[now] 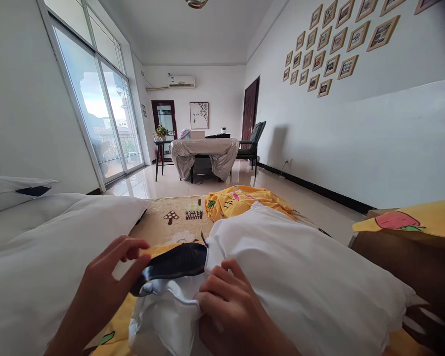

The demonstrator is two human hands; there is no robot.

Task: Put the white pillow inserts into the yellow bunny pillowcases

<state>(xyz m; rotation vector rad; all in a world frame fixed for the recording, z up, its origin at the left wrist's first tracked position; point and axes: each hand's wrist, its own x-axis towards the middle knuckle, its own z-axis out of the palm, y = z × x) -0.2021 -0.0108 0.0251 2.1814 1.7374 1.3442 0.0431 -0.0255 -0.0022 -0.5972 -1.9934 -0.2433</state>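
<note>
- A plump white pillow (300,277) is seen at the front right, smooth and faintly creased, with yellow printed cloth (252,200) showing around it.
- Beside the pillow's left end, glossy white fabric (166,316) is bunched, its edge puckered.
- By the right hand (228,296), turned knuckles up, that edge is held in curled, closed fingers.
- The left hand (107,272) is arched in from the lower left; thumb and forefinger are narrowly parted, and whether anything is pinched cannot be told.
- Between both hands, a navy strip (178,259), shiny and faintly lettered, is stretched crosswise, its long axis rising slightly rightward to the pillow; the pillow's own is sloped toward the near right.
</note>
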